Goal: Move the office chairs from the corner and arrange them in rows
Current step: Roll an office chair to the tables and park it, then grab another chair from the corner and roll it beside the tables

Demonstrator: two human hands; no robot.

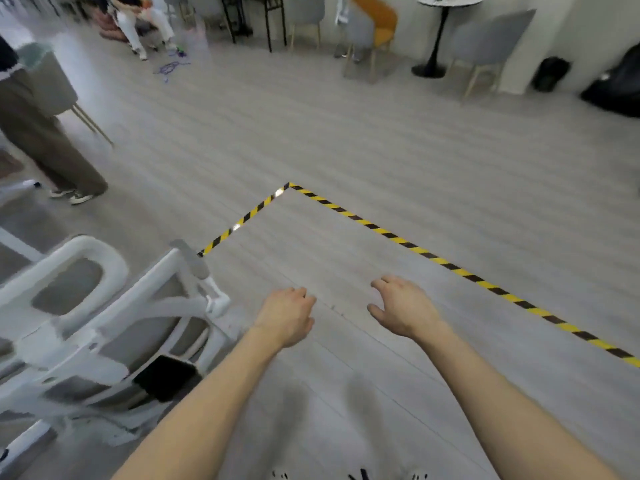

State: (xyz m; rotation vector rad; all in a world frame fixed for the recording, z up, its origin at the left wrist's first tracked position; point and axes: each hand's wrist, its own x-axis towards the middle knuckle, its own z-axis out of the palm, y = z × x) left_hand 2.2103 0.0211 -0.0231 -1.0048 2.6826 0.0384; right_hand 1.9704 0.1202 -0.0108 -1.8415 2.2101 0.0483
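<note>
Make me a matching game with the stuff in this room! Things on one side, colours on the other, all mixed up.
Things:
1. office chair
2. floor tape
3. chair by the far wall
4. round table's stand

Colours:
A. black
B. orange
C. white frame
D. yellow and black stripes

Pairs: 1-C, 2-D, 3-B, 4-A
</note>
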